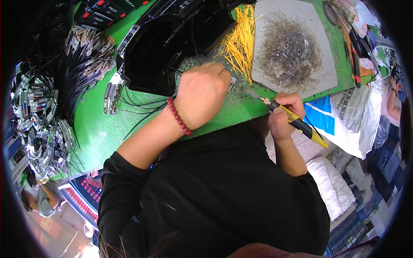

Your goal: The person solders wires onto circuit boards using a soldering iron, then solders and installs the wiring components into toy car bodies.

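My right hand (285, 115) grips a yellow and black soldering iron (304, 128), its metal tip angled up and left over the green table (97, 142). My left hand (204, 91), with red beads at the wrist, is closed just left of the tip. Its fingertips are turned away, so what they hold is hidden. A small pale piece (232, 83) shows beside these fingers, close to the iron's tip. Black wires (144, 112) run along the table beneath my left wrist. Behind that hand lies a black plastic vehicle shell (148, 58) with its hollow side showing.
Yellow wires (241, 43) lie loose beside a grey board (269, 30) covered in dark specks, with thin coiled wire (304, 45) on it. Left are bundled black leads (84, 58), a silver part (111, 96) and piled chrome parts (41, 124). A white sack (365, 112) hangs right.
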Demonstrator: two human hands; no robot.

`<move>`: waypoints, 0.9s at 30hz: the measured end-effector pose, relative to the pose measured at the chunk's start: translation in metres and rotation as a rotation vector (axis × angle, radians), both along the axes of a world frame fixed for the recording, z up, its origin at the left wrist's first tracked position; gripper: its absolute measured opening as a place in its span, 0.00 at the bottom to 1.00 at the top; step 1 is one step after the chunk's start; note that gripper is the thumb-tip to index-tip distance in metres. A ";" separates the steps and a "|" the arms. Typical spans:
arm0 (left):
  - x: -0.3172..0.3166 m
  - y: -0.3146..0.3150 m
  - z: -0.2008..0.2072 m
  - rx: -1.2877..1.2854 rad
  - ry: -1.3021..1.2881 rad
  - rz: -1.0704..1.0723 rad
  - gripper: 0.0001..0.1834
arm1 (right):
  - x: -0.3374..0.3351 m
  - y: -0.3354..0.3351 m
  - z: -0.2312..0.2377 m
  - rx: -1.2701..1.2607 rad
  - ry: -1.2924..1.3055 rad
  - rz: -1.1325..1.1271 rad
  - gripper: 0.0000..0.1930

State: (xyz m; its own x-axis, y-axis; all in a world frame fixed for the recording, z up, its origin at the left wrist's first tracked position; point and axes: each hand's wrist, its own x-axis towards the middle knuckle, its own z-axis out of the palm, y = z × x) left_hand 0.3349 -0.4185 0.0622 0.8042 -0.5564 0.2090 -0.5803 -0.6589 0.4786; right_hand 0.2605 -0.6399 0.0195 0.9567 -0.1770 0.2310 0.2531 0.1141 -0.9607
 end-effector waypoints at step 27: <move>-0.009 0.041 0.055 -0.136 -0.175 0.166 0.23 | 0.081 0.077 0.072 -0.711 -0.586 0.160 0.21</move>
State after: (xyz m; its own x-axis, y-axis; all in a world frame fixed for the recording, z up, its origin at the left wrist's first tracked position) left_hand 0.3255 -0.3778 0.1176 0.8269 -0.3775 0.4169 -0.5517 -0.6882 0.4712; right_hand 0.3410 -0.5627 0.0917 0.6541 0.3148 0.6878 0.7513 -0.3764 -0.5421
